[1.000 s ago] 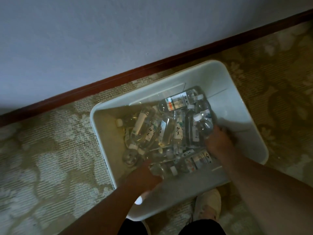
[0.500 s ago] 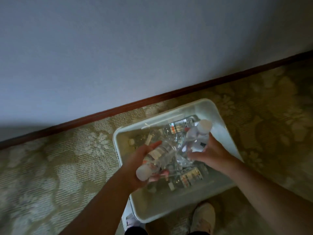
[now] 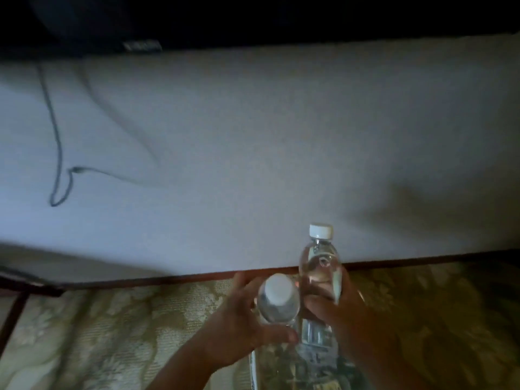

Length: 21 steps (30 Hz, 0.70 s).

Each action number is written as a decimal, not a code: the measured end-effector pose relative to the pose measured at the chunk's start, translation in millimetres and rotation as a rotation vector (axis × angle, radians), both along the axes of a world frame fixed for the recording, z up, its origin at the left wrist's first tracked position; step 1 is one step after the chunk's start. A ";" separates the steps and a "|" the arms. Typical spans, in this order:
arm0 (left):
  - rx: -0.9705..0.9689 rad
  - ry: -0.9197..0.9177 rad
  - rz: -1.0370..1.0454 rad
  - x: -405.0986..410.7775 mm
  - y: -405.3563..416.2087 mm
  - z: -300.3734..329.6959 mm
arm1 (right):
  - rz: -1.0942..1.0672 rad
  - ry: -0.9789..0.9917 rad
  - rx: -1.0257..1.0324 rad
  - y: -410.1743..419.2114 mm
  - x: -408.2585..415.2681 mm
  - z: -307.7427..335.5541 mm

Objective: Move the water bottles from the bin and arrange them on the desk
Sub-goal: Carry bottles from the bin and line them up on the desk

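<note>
My left hand (image 3: 239,327) grips a clear water bottle (image 3: 277,301) with a white cap, its cap end pointing up toward the camera. My right hand (image 3: 337,311) grips a second clear water bottle (image 3: 320,266), held upright with its white cap on top. Both bottles are raised side by side, almost touching, over the carpet in front of the wall. Only a sliver of the white bin (image 3: 253,370) shows below my hands, with blurred bottles seen through it. The desk's dark edge (image 3: 253,21) runs across the top of the view.
A pale wall (image 3: 253,142) fills the middle, with a dark cable (image 3: 57,153) hanging down it at the left. A dark red baseboard (image 3: 140,280) meets patterned beige carpet (image 3: 98,333). A dark frame piece (image 3: 14,311) stands at the far left.
Both hands lifted a bottle each out of the bin and raised them. The view tilted upward, so the bin dropped almost out of sight and the desk edge appeared.
</note>
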<state>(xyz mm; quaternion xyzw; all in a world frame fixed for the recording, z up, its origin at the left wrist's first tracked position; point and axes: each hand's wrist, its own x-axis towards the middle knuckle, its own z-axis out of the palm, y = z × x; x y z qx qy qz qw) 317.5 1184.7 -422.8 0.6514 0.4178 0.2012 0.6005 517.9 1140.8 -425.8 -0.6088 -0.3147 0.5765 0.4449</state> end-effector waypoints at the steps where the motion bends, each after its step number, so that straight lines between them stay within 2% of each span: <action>1: 0.060 -0.008 0.057 -7.9 -0.9 24.5 | 0.022 0.038 0.018 0.2 -11.5 23.1; 7: -0.059 -0.433 0.306 -55.9 -13.2 168.0 | 0.229 0.000 0.247 23.3 -67.4 172.0; 11: 0.079 -0.426 0.566 -92.9 -29.0 254.0 | 0.351 -0.005 0.395 34.7 -107.7 261.3; 13: 0.086 -0.489 0.644 -118.4 -40.1 291.9 | 0.418 0.101 0.414 35.7 -129.0 295.2; 17: 0.106 -0.678 0.688 -174.8 -81.8 358.2 | 0.528 0.235 0.496 25.5 -175.7 360.2; 21: 0.267 -0.666 0.756 -231.0 -136.1 408.1 | 0.654 0.245 0.579 7.4 -229.6 406.5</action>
